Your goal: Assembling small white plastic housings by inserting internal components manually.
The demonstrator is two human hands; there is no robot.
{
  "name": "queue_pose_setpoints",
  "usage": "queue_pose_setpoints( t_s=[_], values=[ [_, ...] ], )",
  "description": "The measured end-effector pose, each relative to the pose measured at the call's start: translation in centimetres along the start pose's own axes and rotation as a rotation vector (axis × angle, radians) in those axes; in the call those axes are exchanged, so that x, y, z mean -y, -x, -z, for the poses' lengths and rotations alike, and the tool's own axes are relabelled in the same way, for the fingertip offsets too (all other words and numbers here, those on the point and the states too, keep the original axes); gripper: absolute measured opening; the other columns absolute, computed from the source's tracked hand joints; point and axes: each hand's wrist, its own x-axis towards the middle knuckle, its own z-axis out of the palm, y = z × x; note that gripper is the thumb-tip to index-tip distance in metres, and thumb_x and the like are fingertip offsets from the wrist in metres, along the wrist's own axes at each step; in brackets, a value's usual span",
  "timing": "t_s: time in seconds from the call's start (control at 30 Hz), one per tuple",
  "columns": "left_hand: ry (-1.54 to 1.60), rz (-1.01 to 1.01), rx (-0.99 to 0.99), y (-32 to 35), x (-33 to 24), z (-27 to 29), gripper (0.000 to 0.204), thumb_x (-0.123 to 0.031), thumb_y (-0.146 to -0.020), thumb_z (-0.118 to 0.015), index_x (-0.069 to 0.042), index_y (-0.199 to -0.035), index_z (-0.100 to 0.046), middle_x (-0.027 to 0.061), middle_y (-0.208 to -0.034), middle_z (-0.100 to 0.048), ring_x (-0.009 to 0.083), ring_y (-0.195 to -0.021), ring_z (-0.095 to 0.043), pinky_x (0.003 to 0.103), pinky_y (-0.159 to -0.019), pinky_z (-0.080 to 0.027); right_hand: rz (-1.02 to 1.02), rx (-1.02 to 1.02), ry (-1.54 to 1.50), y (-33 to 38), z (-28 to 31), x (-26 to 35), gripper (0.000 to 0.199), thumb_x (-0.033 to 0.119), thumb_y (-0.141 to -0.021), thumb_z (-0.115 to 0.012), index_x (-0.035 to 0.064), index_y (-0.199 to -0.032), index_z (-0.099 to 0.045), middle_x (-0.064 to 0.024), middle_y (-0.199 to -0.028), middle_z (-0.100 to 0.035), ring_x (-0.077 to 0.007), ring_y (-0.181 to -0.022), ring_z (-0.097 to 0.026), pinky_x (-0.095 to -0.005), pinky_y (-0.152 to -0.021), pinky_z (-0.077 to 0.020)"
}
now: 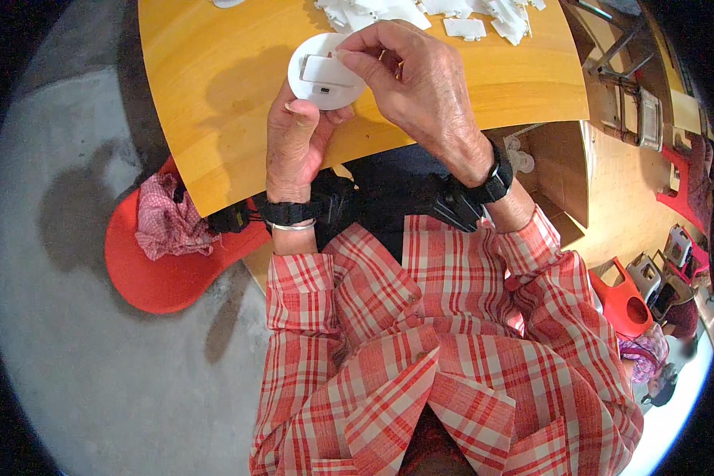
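Over the table's near part my left hand (297, 143) holds a round white plastic disc (346, 98) from below, thumb at its lower edge and fingers behind it. A white rectangular cover (325, 70) lies in the middle of the disc's face, with a small dark slot below it. My right hand (424, 87) reaches in from the right. Its thumb and forefinger are pinched together at the cover's upper right corner. Whether the cover sits flush or slightly raised I cannot tell.
Loose flat white plastic pieces (373, 11) are heaped at the far side of the yellow wooden table (214, 87). A cardboard box (562, 170) stands below its right edge. Left of me, a pink checked cloth (166, 218) lies on a red seat (155, 282). Another person (650, 353) is far right.
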Motion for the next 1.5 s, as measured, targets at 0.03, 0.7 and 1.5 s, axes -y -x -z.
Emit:
queue_pose_setpoints(
  t_s=[0.03, 0.7, 1.5],
  values=[
    [0.005, 0.0, 0.013, 0.0, 0.1, 0.2, 0.075, -0.05, -0.072, -0.067, -0.004, -0.126, -0.041, 0.0054, -0.111, -0.054, 0.0144, -0.092, -0.055, 0.028, -0.074, -0.048, 0.013, -0.007, 0.001, 0.0, 0.0, -0.1, 0.012, 0.01, -0.08, -0.064, 0.0027, -0.089, -0.065, -0.0083, -0.078, -0.064, -0.0132, -0.063, -0.059, -0.0246, -0.056, -0.0458],
    [-0.028, -0.014, 0.01, -0.6, 0.0, 0.2, 0.08, -0.055, -0.071, -0.062, 0.002, -0.123, -0.041, 0.0078, -0.104, -0.057, 0.0138, -0.077, -0.057, 0.024, -0.064, -0.047, -0.022, 0.182, -0.097, -2.2, 2.0, 0.8, 0.011, 0.007, -0.078, -0.064, -0.0035, -0.082, -0.064, -0.0167, -0.078, -0.064, -0.0255, -0.065, -0.063, -0.0306, -0.057, -0.0487],
    [-0.05, -0.009, -0.009, -0.7, 0.1, 0.3, 0.079, -0.054, -0.068, -0.065, 0.003, -0.118, -0.043, 0.0109, -0.096, -0.059, 0.0182, -0.073, -0.059, 0.029, -0.066, -0.049, 0.01, 0.216, -0.144, -2.1, 2.2, 0.5, 0.013, 0.007, -0.079, -0.062, -0.0046, -0.084, -0.062, -0.0189, -0.076, -0.063, -0.0289, -0.067, -0.063, -0.0322, -0.058, -0.0484]
  ],
)
